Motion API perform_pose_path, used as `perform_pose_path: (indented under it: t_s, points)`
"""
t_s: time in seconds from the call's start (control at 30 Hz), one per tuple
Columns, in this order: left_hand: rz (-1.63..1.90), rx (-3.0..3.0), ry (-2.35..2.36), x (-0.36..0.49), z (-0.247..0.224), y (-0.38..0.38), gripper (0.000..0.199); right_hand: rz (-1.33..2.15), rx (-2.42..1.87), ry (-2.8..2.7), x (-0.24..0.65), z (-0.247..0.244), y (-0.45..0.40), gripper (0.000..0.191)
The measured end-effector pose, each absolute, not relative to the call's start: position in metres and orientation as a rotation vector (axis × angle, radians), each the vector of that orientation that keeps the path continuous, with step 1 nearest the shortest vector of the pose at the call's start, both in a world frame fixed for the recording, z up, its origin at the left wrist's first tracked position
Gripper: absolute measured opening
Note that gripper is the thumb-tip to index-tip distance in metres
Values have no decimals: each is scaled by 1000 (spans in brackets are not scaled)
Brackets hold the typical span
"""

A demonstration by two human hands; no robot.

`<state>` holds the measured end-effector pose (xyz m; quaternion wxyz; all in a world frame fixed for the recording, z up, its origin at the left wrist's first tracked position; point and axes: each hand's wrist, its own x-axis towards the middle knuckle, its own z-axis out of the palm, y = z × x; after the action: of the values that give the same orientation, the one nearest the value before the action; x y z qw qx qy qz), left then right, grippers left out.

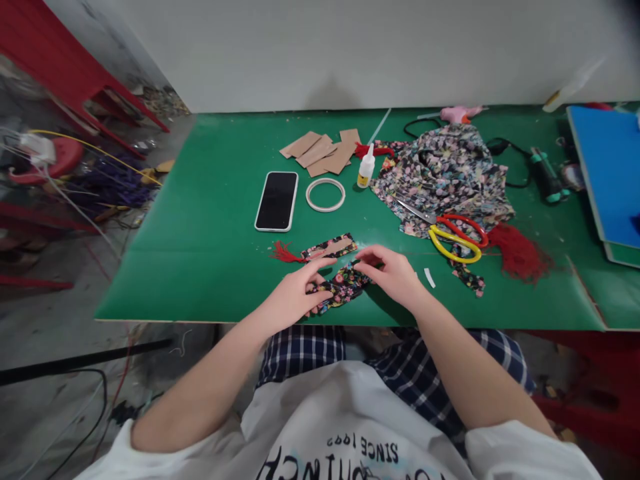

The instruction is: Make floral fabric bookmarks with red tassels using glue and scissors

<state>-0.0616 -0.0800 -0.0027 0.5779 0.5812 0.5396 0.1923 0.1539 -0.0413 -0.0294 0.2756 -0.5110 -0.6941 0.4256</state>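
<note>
Near the table's front edge lies a black floral fabric strip (345, 285), slightly rumpled. My left hand (296, 293) grips its left end, thumb over the cloth and index finger stretched along its far side. At the right end, my right hand (393, 272) pinches the cloth with curled fingers; the fingertips are partly hidden. Just beyond my hands is a second floral piece (345, 244) with a brown card strip (325, 252) on it and a red tassel (286, 253) at its left end. A small white scrap (429, 278) lies right of my right hand.
Farther back are a phone (277, 201), a tape roll (325, 195), brown card pieces (320, 152) and a glue bottle (366, 168). On the right, scissors (453, 237) rest on floral cloth (445, 173), beside red threads (520, 253), a green-black tool (549, 177) and a blue board (613, 173).
</note>
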Motion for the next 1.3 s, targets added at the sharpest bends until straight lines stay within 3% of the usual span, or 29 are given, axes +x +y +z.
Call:
perform_pose_path:
  t_s: [0.13, 0.23, 0.4, 0.5, 0.63, 0.73, 0.87, 0.97, 1.13, 1.3]
  points:
    - [329, 1511, 1297, -66, 1, -75, 50, 604, -1423, -2235, 152, -30, -46, 25]
    - [303, 1590, 1348, -71, 0, -71, 49, 470, -1558, -2308, 152, -31, -48, 29]
    - [278, 1634, 1419, -76, 1, -67, 50, 605, -1542, -2353, 154, -27, -45, 11]
    - [274, 1691, 1471, -76, 1, -65, 48, 700, -1522, -2272, 155, -23, -44, 11]
    - [285, 1694, 1565, -74, -4, -64, 30, 1080, -1431, -1949, 157, -21, -43, 13]
    - [305, 1695, 1602, -73, -8, -65, 27, 1290, -1344, -1759, 158, -24, -42, 12]
    - [553, 1866, 1698, -74, -9, -65, 27, 1356, -1383, -1764, 167, -25, -40, 13]
    - [788, 2100, 1759, -80, -11, -60, 28, 1223, -1485, -1887, 179, -22, -36, 15]
    - [559, 2442, 1554, -87, -21, -48, 47, 867, -1671, -2021, 198, -15, -27, 17]
    - [473, 2489, 1451, -83, -22, -39, 42, 389, -1732, -2033, 215, -13, -18, 26]
